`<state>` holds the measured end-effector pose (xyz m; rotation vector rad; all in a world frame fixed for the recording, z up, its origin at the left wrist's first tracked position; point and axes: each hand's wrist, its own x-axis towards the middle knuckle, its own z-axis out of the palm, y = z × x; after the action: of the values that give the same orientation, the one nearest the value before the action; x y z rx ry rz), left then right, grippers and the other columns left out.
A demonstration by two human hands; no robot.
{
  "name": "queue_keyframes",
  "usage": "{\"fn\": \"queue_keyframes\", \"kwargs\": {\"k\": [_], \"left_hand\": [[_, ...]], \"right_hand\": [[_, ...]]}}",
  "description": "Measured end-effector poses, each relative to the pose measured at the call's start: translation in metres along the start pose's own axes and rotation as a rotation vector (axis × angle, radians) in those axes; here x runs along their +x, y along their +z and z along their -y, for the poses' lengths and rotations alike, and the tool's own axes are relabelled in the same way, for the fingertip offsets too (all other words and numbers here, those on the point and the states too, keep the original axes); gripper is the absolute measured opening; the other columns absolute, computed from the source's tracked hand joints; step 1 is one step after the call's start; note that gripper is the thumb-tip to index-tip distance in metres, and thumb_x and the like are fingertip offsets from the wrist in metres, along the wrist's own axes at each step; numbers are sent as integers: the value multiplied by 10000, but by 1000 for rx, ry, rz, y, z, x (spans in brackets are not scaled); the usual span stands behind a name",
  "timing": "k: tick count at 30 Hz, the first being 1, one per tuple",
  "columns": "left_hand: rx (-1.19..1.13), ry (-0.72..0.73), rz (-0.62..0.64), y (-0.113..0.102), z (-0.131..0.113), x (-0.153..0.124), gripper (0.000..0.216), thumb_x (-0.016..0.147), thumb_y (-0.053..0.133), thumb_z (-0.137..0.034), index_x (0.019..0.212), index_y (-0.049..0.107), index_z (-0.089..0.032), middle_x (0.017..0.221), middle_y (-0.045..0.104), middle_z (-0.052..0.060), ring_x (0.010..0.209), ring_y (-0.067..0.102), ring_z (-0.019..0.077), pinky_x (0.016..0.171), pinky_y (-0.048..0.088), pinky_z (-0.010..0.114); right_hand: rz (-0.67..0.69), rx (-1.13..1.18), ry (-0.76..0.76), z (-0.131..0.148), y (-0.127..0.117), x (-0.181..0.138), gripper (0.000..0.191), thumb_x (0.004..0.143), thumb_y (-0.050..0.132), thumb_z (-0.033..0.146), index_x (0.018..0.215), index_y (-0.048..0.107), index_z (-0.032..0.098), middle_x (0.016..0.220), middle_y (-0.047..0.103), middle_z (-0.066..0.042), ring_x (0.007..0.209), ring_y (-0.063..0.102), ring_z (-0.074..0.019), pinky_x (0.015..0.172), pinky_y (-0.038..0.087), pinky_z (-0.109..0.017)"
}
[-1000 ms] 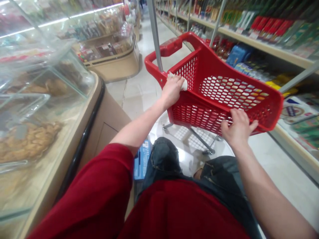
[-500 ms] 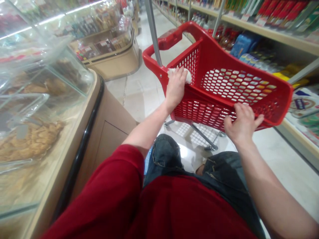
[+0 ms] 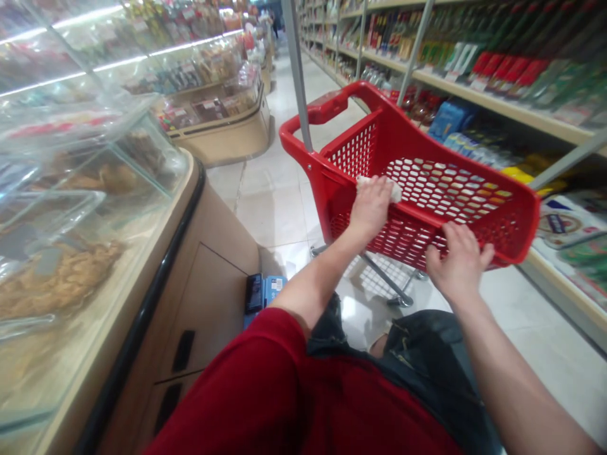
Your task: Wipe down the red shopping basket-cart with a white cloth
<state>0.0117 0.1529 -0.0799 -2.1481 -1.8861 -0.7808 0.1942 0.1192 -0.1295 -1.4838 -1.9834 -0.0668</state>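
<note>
Being gripped in left hand [image 3: 372,208]: white cloth [image 3: 396,191], pressed on near rim [image 3: 422,219] of red cart [image 3: 403,139]. Right hand [image 3: 458,259] laid on same rim, nearer cart's front, fingers [image 3: 467,237] spread. Cart stood on floor [image 3: 279,202] between counter [image 3: 213,246], at left, and stocked shelves [image 3: 502,101], at right. Blue box [image 3: 275,285] placed beside counter.

Cart [image 3: 420,217] between the counter [image 3: 213,291] on the left and shelves [image 3: 502,103] on the right
</note>
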Motion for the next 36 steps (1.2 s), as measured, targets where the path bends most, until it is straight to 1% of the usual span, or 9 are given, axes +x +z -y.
{"fn": "queue_keyframes", "kwargs": {"k": [3,6,10,16,24,27,32,34,36], "left_hand": [[-16,-10,-35,-2,6,4,367,874,285,-87,1171,496,-128,1287,506,126,1261,388,211,1085,255,433],[-33,95,33,5,-13,-2,345,877,309,-109,1158,510,-91,1263,524,144,1251,396,230,1067,292,419],[-79,205,87,14,-33,-10,362,864,324,-96,1186,490,-110,1266,523,143,1254,392,227,1039,335,434],[-89,45,-39,16,-24,-6,420,813,338,-25,1200,484,-94,1301,488,177,1270,376,250,1037,329,486],[-153,284,172,25,-81,-13,366,837,382,-106,1179,510,-103,1265,532,152,1237,426,229,1030,363,420],[-165,254,137,24,-70,-7,390,820,372,-75,1183,508,-120,1269,529,148,1239,423,229,1023,369,439],[-146,52,-51,21,-36,6,448,776,348,-11,1175,513,-129,1266,528,153,1230,431,244,1022,354,482],[-138,60,-28,23,-42,7,430,782,347,-20,1160,523,-123,1249,542,148,1218,444,242,1020,358,462],[-133,122,54,27,-61,5,394,804,351,-49,1151,528,-105,1243,545,149,1214,448,237,1024,357,427]], "right_hand": [[-6,6,27,1,1,1,479,797,400,294,1242,451,124,1278,490,-164,1211,390,-297,992,175,-572],[-18,17,41,3,2,3,480,793,411,264,1252,442,129,1268,495,-163,1200,404,-294,992,186,-578],[-51,31,54,0,0,2,471,797,398,250,1249,446,128,1255,510,-163,1201,416,-276,1000,219,-549],[-104,29,136,-11,-5,-3,466,798,384,257,1243,450,133,1249,517,-160,1196,430,-259,1000,239,-527],[-161,85,112,-9,-14,1,443,819,353,246,1235,457,132,1248,523,-146,1198,435,-227,1013,262,-477],[-174,99,110,-13,-18,2,448,818,360,246,1240,454,130,1244,524,-148,1203,428,-234,1011,266,-481],[-184,103,157,-26,-18,-3,490,795,377,210,1279,420,148,1256,513,-144,1208,418,-246,1004,270,-496],[-187,98,163,-29,-16,-5,489,794,375,207,1276,423,137,1250,516,-152,1204,421,-250,1001,275,-490],[-189,98,160,-29,-16,-5,484,795,371,209,1270,428,127,1249,516,-157,1204,421,-249,1001,277,-484]]}}
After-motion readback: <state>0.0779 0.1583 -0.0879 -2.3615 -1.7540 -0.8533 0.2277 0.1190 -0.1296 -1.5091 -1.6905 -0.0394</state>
